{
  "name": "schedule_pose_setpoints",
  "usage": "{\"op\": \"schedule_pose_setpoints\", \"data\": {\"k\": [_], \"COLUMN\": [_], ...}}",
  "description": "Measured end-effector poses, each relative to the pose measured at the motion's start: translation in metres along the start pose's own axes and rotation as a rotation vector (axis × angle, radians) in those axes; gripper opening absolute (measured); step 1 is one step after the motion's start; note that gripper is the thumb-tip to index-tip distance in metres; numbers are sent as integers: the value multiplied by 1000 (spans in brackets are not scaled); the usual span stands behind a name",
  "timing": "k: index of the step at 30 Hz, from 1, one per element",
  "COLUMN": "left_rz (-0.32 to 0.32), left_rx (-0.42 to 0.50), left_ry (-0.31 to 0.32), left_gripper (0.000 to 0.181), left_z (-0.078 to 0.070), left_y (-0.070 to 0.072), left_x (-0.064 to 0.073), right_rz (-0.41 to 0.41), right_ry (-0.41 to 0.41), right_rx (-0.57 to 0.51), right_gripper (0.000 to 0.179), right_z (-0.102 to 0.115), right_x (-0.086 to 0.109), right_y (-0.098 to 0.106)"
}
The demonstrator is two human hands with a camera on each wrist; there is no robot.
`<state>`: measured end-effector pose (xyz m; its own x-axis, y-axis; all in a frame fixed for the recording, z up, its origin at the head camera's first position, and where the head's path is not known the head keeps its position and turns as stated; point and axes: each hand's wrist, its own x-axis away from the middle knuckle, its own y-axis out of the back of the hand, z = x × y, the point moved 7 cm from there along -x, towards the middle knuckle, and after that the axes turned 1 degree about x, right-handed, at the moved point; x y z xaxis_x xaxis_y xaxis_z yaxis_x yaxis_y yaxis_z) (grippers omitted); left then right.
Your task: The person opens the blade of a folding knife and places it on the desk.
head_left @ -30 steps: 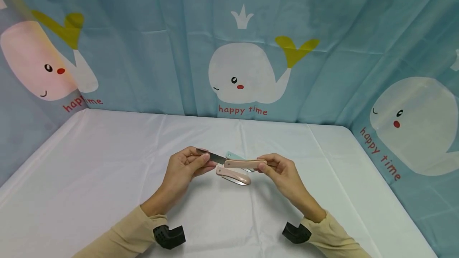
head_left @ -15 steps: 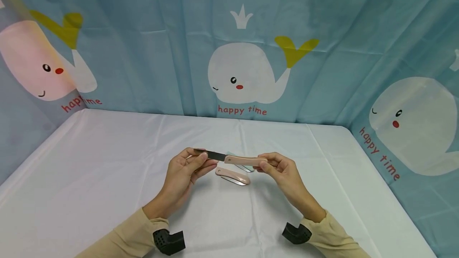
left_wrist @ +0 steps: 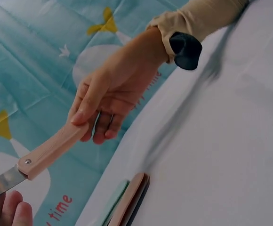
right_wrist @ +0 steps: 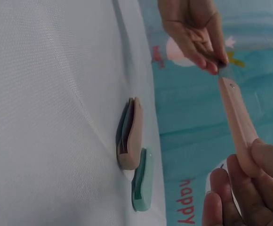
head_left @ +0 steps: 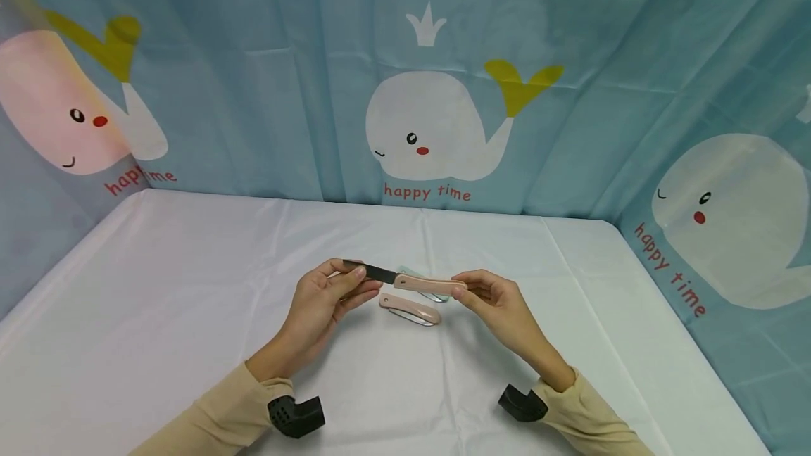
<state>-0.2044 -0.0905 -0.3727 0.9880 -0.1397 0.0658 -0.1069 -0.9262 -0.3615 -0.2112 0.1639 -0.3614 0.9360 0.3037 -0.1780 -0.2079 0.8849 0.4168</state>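
Note:
Both hands hold one folding knife (head_left: 431,285) above the table, its blade swung out in line with the pale pink handle. The left hand (head_left: 331,294) pinches the blade (left_wrist: 4,183) between thumb and fingers. At the other end, the right hand (head_left: 497,302) pinches the tail of the handle (right_wrist: 237,120), its outer fingers loosely bent in the right wrist view. Below lies a second pink folding knife (head_left: 410,308), folded, with a strip of blade showing. Behind it a mint green folding knife (right_wrist: 145,181) lies folded too, partly covered by the held knife in the head view.
A white cloth (head_left: 190,287) with creases covers the table. Blue curtains (head_left: 266,104) printed with whales stand at the back and both sides. Black wrist cameras (head_left: 296,416) sit on both sleeve cuffs.
The held knife's handle has tilted so that its pivot end is higher, more in line with the blade. Both hands keep their grip, and the knives on the table lie still.

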Motion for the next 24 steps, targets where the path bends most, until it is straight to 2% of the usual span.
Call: {"op": "schedule_pose_setpoints", "data": {"k": [7, 10, 19, 24], "left_rz": [-46, -79, -170, -196], "left_rx": [-189, -249, -277, -249], "left_ry": [-92, -104, -124, -125], "left_gripper": [23, 26, 27, 27], "left_z": [-3, -4, -3, -3], "left_y": [6, 9, 14, 18], "left_x": [-3, -4, -4, -6], "right_rz": [-6, -6, 2, -9], "right_ry": [-5, 0, 7, -5], "right_rx": [-6, -10, -9, 20], "right_gripper": [24, 25, 26, 29], "right_z": [-1, -1, -2, -5], "right_x": [-1, -1, -3, -5], "right_y": [2, 2, 0, 2]}}
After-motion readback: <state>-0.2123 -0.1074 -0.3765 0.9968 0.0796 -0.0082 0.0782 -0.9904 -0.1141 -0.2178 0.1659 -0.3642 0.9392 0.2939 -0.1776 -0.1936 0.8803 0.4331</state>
